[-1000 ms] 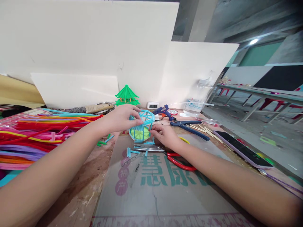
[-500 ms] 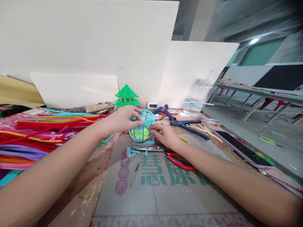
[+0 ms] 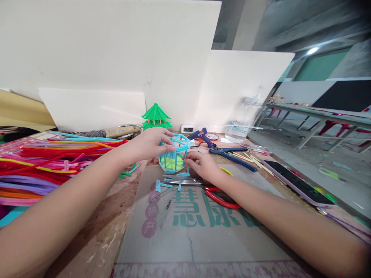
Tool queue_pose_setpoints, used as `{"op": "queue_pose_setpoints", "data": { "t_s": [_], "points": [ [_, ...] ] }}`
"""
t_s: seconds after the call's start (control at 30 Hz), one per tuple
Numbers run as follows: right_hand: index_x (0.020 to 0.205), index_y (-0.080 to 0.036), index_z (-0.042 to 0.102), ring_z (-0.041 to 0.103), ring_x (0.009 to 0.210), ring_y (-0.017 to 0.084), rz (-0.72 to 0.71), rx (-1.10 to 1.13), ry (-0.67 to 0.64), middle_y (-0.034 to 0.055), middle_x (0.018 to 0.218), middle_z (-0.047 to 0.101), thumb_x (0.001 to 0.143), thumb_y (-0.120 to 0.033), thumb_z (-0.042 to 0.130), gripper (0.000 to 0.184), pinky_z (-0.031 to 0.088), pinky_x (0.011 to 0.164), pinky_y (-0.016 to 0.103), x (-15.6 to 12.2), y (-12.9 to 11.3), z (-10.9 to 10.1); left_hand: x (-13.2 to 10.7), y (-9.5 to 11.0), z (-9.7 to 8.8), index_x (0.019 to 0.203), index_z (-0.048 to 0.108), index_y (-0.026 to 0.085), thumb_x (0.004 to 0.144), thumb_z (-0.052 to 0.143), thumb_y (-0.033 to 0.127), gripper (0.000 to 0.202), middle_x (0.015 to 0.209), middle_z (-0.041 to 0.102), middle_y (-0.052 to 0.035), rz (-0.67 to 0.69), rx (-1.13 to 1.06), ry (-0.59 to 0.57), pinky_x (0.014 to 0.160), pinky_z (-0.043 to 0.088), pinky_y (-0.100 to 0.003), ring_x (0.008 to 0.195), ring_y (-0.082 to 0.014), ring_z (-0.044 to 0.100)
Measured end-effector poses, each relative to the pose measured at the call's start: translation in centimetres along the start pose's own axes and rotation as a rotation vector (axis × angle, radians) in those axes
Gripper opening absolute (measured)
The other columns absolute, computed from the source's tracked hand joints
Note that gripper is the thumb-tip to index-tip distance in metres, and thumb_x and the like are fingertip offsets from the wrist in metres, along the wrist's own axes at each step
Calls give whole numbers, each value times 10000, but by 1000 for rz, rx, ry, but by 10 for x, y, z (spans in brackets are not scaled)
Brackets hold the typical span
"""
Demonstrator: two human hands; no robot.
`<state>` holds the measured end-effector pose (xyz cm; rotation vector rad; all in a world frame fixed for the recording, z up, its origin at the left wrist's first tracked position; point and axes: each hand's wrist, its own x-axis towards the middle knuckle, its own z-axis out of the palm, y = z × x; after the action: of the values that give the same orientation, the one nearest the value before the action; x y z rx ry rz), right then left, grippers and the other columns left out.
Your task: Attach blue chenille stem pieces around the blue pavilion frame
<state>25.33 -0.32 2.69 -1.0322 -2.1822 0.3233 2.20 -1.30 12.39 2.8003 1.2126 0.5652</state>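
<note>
A small light-blue straw cage [image 3: 174, 152] with a yellow-green floor stands at the far end of a printed grey mat [image 3: 185, 227]. My left hand [image 3: 150, 143] grips its upper left rim with curled fingers. My right hand [image 3: 203, 165] pinches a thin blue piece at the cage's right side, fingers pressed together. Cut blue straw bits [image 3: 166, 184] lie on the mat just in front of the cage.
Red-handled scissors [image 3: 216, 196] lie under my right wrist. A heap of coloured straws [image 3: 43, 162] fills the left. Behind stand a green straw pagoda [image 3: 155, 116], a blue glue gun [image 3: 201, 136] and blue pliers [image 3: 232, 155]. A phone [image 3: 298, 183] lies at the right.
My left hand's fingers have shifted slightly on the cage's top rim. The cage and my right hand stay in nearly the same place.
</note>
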Motion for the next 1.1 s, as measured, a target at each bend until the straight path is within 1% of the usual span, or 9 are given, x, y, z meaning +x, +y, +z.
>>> {"op": "queue_pose_setpoints", "data": {
  "t_s": [0.17,0.27,0.33,0.4,0.47,0.57,0.63,0.73,1.1],
  "points": [
    [738,-190,620,583,752,168,8,13,-11,24,752,662,894,-238,538,183,415,691,278,-1,1,2,-1,2,-4,937,776,213,895,475,447,383,1310,616,-79,-24,48,31,1045,411,-396,1220,-264,547],
    [771,-187,614,560,667,152,66,48,50,16,717,645,875,-276,562,147,405,622,267,-2,-4,-2,-2,0,0,935,773,203,887,484,494,413,1330,595,-93,-24,42,39,1064,395,-398,1241,-270,529],
    [723,-185,591,513,587,135,118,86,126,-1,625,592,870,-339,572,214,382,570,259,-2,-13,-7,-2,-1,1,942,771,199,890,478,503,425,1334,591,-92,-26,36,25,1072,386,-386,1257,-266,516],
    [657,-182,587,477,535,124,154,160,114,-13,541,536,880,-418,555,326,368,548,258,-3,-25,-12,-2,-1,2,938,770,201,886,488,499,414,1334,594,-81,-31,31,8,1067,389,-372,1261,-261,514],
    [689,-172,645,492,517,125,212,315,-9,-13,513,542,873,-483,551,374,384,554,264,-4,-39,-14,-1,1,1,901,772,209,880,505,480,381,1316,611,-63,-27,20,9,1046,406,-353,1246,-252,528],
    [834,-165,700,541,515,128,391,650,-178,-5,553,615,814,-550,613,396,423,565,269,-8,-56,-7,0,6,2,828,768,209,872,527,428,329,1253,654,-47,-7,5,37,1002,435,-320,1205,-233,562],
    [874,-162,704,541,513,118,483,828,-197,-4,564,634,778,-569,656,421,426,560,258,-12,-62,0,1,9,4,803,765,202,868,536,404,312,1213,675,-48,5,6,57,994,440,-310,1192,-229,573],
    [883,-147,706,524,502,103,510,974,-136,-11,539,620,763,-580,677,450,403,539,241,-16,-64,6,2,12,5,789,762,199,871,534,390,309,1177,692,-43,24,7,62,1001,438,-309,1178,-228,585],
    [624,-167,619,525,517,99,442,902,-43,-20,540,620,755,-447,716,323,428,582,251,-8,-64,11,2,12,8,791,757,200,884,538,409,316,1198,675,-64,64,11,57,1033,414,-349,1178,-227,574]
  ]
}}
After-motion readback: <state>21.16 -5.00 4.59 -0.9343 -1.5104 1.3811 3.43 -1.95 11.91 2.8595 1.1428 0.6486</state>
